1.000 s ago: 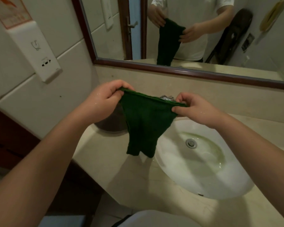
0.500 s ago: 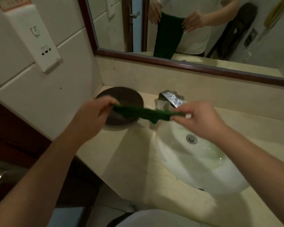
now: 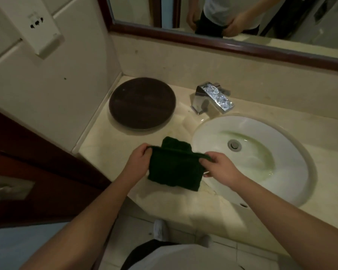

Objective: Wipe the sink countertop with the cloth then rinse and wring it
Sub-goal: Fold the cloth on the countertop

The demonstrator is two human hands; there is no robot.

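Note:
A dark green cloth (image 3: 174, 166) is folded over and held low above the beige countertop (image 3: 113, 149), just left of the white oval sink (image 3: 252, 158). My left hand (image 3: 139, 158) pinches its left top corner. My right hand (image 3: 220, 166) pinches its right edge, over the sink's left rim. The cloth's lower part hangs toward the counter's front edge; whether it touches the counter I cannot tell. The basin shows a greenish stain around the drain (image 3: 234, 145).
A chrome faucet (image 3: 213, 98) stands behind the sink. A round dark brown tray (image 3: 141, 103) sits at the back left corner. A wood-framed mirror (image 3: 222, 43) runs above the backsplash; a white wall fixture (image 3: 35, 26) hangs on the left wall.
Both hands have brought the cloth down and toward me, from stretched in the air before the faucet to folded low over the counter beside the sink. The view has tilted downward.

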